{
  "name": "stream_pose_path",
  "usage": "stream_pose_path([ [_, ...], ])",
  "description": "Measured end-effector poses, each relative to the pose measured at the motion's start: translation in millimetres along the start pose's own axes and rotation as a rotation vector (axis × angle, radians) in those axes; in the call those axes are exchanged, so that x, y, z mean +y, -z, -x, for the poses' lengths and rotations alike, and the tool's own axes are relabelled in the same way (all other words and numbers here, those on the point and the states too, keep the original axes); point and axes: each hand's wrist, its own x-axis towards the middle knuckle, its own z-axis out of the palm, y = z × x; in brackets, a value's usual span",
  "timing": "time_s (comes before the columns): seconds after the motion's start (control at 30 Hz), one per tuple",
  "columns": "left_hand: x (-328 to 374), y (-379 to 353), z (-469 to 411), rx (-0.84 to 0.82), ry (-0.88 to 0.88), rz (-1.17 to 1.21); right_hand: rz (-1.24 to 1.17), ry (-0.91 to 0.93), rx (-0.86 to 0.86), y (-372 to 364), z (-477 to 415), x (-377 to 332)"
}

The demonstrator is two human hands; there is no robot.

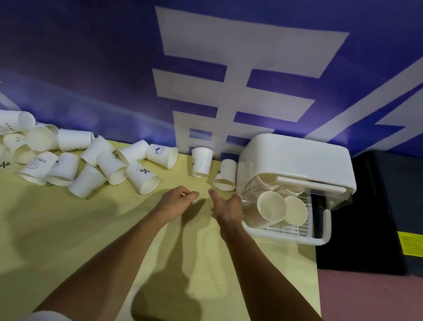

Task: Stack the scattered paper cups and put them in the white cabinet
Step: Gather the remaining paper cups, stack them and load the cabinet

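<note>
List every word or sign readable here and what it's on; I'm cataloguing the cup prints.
"HELL", rest hidden: front pile cup.
"%": tipped cup, also far-left cup.
Blue round logo on logo cup: lettering too small.
Yellow label on black box: blurred.
White strokes on blue wall: cropped, unreadable.

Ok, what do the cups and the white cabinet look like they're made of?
Cups: thin paper by the look, matte white with printed logos and rolled rims. White cabinet: probably moulded plastic, smooth with a faint sheen, rounded corners and one-piece shell.
</note>
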Motion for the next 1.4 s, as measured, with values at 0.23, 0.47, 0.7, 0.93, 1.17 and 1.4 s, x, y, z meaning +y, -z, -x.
stream_pose_path([
  [0.23, 4.8, 5.1, -41.3, 0.034, 0.028, 0.045, -0.449, -0.281, -0.034, -31.3, -28.8, -6.6],
  [0.47, 22.9, -0.2, -78.7, 0.084, 0.055, 0.118, -0.838, -0.410, -0.083, -51.6, -54.8, -10.7],
  [0.7, 41.9, -22.0, -102.1, 0.149, 0.059, 0.142, -0.947, -0.441, -0.140, -51.1, -71.8, -8.7],
  [0.93, 41.7, -26.8, -108.3, 0.170, 0.091, 0.140, -0.875, -0.405, -0.129, -39.7, -68.3, 4.5],
  [1.17, 28.7, -14.5, -81.9, 0.175, 0.065, 0.212, -0.795, -0.322, -0.145, -32.4, -46.2, 0.7],
  [1.4, 23.4, 13.3, -38.8, 0.173, 0.024, 0.314, -0.774, -0.210, -0.118, -20.3, 6.0, 0.3],
])
